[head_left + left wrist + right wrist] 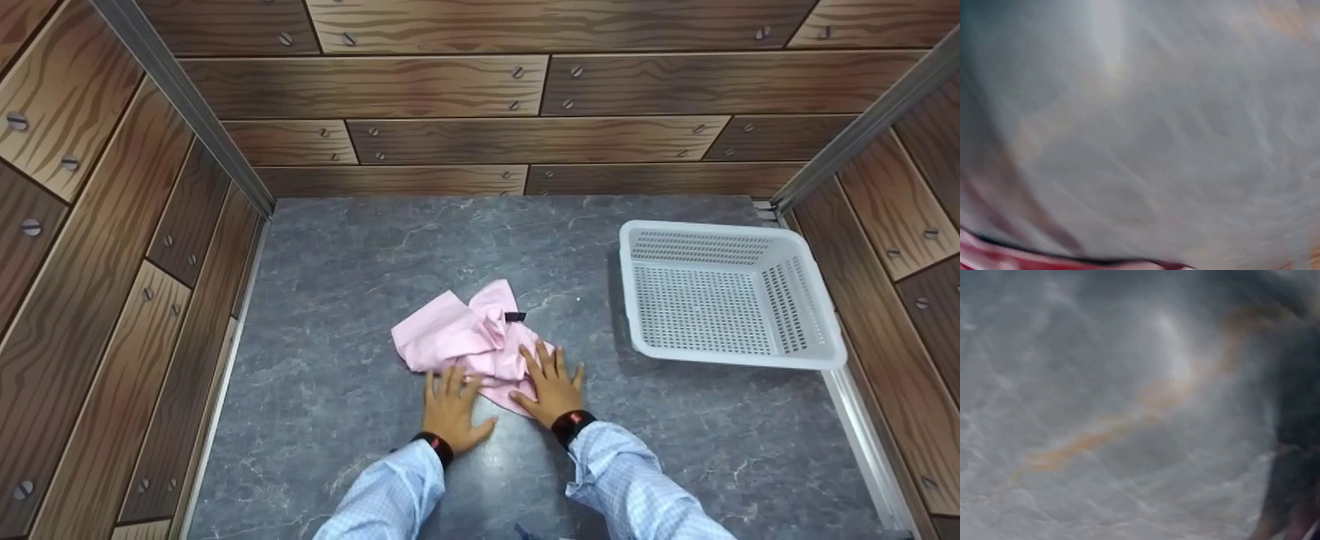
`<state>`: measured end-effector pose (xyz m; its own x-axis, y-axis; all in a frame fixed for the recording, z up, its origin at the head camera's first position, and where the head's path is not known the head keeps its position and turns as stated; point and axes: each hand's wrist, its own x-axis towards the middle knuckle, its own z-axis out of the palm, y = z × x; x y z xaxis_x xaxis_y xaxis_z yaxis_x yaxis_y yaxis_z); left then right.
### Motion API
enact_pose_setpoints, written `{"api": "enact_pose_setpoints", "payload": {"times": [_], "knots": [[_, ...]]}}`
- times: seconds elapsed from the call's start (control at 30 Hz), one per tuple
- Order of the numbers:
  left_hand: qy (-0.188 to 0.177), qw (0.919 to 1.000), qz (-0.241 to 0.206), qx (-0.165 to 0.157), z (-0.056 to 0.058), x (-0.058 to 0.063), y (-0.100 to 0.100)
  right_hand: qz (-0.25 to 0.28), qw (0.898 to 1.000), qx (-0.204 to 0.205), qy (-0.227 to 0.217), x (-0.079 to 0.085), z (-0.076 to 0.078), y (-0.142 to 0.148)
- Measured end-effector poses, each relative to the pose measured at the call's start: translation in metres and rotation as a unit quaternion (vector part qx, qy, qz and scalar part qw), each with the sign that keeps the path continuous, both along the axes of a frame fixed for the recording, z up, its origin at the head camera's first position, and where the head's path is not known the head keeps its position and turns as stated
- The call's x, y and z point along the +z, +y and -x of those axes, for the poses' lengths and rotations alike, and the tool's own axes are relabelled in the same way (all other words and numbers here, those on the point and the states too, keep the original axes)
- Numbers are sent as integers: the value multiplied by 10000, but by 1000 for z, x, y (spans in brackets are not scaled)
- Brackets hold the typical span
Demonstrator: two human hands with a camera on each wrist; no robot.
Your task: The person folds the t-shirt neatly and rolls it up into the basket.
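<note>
A crumpled pink cloth [442,334] lies in the middle of the grey surface in the head view. A small black tag [515,316] sticks out from its right side. My left hand [451,414] is at the cloth's near edge, fingers spread and fingertips overlapping it, thumb out to the right. On the cloth's near right part rests my right hand [553,390], its fingers spread and pointing forward. Both wrist views are blurred and show mostly the grey marbled surface [1100,382]; the cloth cannot be made out there.
A white perforated plastic basket [697,300] stands to the right, by the right wall. Wood-patterned panels [450,139] enclose the surface at the back and both sides, with metal strips along the edges. Something dark pokes in at the bottom edge.
</note>
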<state>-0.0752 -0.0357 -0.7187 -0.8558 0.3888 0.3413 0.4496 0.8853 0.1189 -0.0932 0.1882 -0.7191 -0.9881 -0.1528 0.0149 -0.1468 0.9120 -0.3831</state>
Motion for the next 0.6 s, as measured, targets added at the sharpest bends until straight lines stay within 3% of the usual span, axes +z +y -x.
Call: {"api": "enact_pose_setpoints", "payload": {"times": [0.1, 0.2, 0.3, 0.4, 0.5, 0.6], "knots": [[126, 9984, -451, 314, 23, 9, -7, -197, 9998, 53, 19, -2, -5, 4], [-224, 9959, -685, 554, 44, 21, -9, -349, 9993, 108, -48, -4, -9, 7], [-916, 9907, -762, 654, 60, 33, -6, -377, 9992, 152, -23, -6, -14, 11], [-1744, 9792, -823, 626, 70, 38, 1, -307, 9991, 233, 194, -9, -18, 16], [-2515, 9619, -856, 641, 75, 40, 9, -303, 9987, 288, 308, -8, -23, 23], [-2852, 9519, -818, 767, 75, 41, 16, -397, 9983, 259, 350, -7, -26, 30]]}}
